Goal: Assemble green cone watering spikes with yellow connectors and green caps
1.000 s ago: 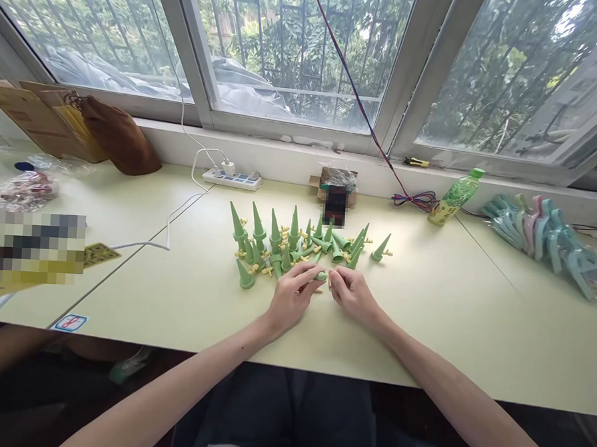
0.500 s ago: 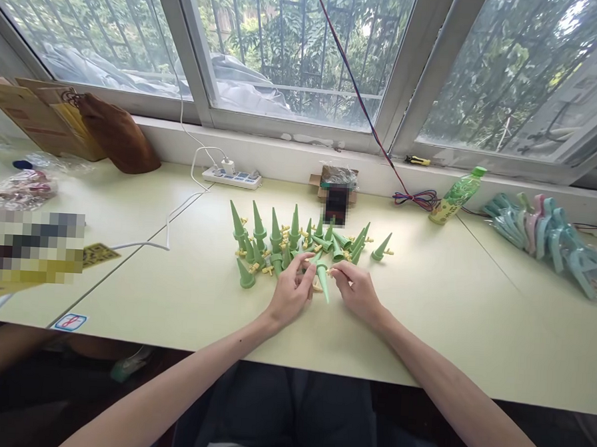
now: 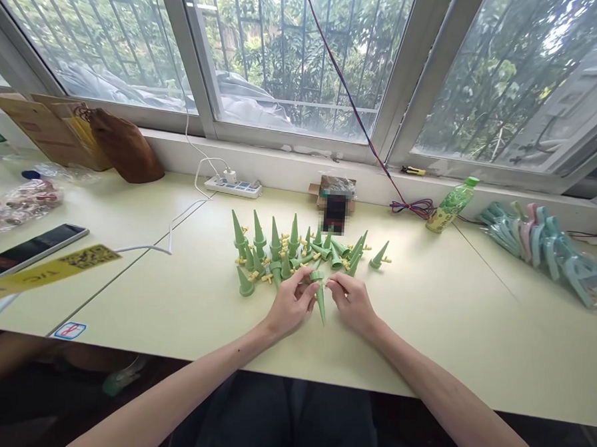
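Note:
My left hand (image 3: 292, 299) is closed around a green plant watering spike (image 3: 321, 303), gripping it near its collar. The spike's tip points down toward the table's front edge. Just to its right, my right hand (image 3: 352, 300) is pinched at the side of the spike. A small yellow bit shows at its fingertips, apparently the spike's valve, mostly hidden by the fingers. Behind both hands stand and lie several more green spikes (image 3: 259, 233) with yellow valves (image 3: 267, 278). One lone spike (image 3: 379, 255) lies to the right of the group.
Behind the spikes are a small cardboard box (image 3: 314, 196) and a white power strip (image 3: 234, 186). A green drink bottle (image 3: 451, 206) and bagged pastel clip-like items (image 3: 552, 247) are at right. At left lie a phone (image 3: 31, 249), a yellow tag (image 3: 50, 272) and a brown pouch (image 3: 127, 149).
The view has tilted up slightly, so the scene sits lower. The held spike's tip has swung a little more downward. Both hands keep nearly the same grip.

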`<state>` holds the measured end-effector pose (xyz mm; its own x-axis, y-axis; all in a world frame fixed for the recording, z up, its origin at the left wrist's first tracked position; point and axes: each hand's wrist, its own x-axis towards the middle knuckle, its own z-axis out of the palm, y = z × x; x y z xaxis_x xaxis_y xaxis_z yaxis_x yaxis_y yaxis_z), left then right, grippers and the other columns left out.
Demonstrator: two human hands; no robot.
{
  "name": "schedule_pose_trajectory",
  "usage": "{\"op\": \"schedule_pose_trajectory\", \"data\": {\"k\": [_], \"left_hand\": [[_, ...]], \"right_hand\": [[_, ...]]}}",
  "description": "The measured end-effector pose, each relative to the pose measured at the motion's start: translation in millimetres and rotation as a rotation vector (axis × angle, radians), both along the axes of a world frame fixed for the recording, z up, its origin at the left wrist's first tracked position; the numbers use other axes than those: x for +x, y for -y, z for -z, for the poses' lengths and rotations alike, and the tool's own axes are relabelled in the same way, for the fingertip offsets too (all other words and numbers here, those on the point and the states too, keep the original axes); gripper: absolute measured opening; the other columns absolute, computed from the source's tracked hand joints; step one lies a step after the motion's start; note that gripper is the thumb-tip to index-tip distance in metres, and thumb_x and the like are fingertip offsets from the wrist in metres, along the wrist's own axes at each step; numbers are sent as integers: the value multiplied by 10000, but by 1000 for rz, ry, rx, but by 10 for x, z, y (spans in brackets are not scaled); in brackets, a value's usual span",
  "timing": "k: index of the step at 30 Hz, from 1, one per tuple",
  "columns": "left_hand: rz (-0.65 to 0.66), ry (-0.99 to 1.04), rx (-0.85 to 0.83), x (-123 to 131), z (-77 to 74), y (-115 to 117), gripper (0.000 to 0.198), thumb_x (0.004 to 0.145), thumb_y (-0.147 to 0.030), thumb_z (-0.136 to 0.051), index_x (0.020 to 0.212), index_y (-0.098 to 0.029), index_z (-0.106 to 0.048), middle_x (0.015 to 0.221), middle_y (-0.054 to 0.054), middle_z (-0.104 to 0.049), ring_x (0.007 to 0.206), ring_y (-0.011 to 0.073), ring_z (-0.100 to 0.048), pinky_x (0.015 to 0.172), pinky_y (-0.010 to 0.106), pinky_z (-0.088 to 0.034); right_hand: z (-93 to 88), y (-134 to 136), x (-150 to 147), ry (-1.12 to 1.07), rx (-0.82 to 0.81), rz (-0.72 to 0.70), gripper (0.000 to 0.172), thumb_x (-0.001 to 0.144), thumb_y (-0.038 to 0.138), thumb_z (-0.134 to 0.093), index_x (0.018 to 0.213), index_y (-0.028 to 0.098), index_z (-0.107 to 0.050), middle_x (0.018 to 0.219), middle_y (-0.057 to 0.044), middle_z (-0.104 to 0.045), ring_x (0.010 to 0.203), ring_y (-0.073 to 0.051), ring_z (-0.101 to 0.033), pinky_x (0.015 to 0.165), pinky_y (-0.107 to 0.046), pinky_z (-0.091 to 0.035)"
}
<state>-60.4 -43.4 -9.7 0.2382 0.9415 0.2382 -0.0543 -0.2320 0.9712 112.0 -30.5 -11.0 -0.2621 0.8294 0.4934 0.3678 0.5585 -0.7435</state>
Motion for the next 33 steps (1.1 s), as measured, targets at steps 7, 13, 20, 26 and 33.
{"op": "schedule_pose_trajectory", "data": {"k": [7, 13, 20, 26, 33], "left_hand": [[-72, -125, 141, -20, 27, 19, 219, 928, -377, -581, 1042, -192, -560, 675, -47, -517, 483, 69, -514, 478, 203, -434], [-123, -179, 262, -16, 82, 7, 185, 931, -356, -573, 1028, -201, -599, 792, 0, -591, 510, 71, -537, 486, 208, -438], [-48, -24, 19, 28, 20, -10, 250, 915, -429, -591, 1013, -201, -560, 626, -56, -545, 393, 66, -506, 393, 195, -404], [50, 114, -144, 29, -65, -37, 404, 840, -511, -668, 1041, -187, -531, 531, -55, -589, 305, 84, -465, 281, 181, -298], [144, 177, -268, 3, -95, -60, 415, 836, -514, -676, 1021, -173, -527, 575, -11, -661, 273, 61, -434, 265, 154, -267]], "right_hand": [[18, 43, -47, -146, -246, -64, 442, 990, 506, -429, 658, 215, -414, 491, 45, -428, 446, -99, -363, 460, -249, -308], [66, 23, -67, -275, -425, -141, 474, 961, 600, -435, 673, 228, -381, 463, 75, -364, 381, -84, -336, 396, -242, -285], [-13, 49, -79, -249, -389, -117, 443, 967, 556, -462, 676, 229, -394, 459, 69, -386, 397, -92, -369, 403, -239, -292], [-11, 41, -52, -141, -268, -67, 436, 978, 521, -450, 670, 212, -458, 508, 40, -429, 451, -103, -375, 441, -245, -314], [-22, 26, -38, -41, -147, -50, 435, 994, 462, -429, 658, 194, -495, 586, 2, -507, 507, -111, -395, 494, -258, -330]]}}
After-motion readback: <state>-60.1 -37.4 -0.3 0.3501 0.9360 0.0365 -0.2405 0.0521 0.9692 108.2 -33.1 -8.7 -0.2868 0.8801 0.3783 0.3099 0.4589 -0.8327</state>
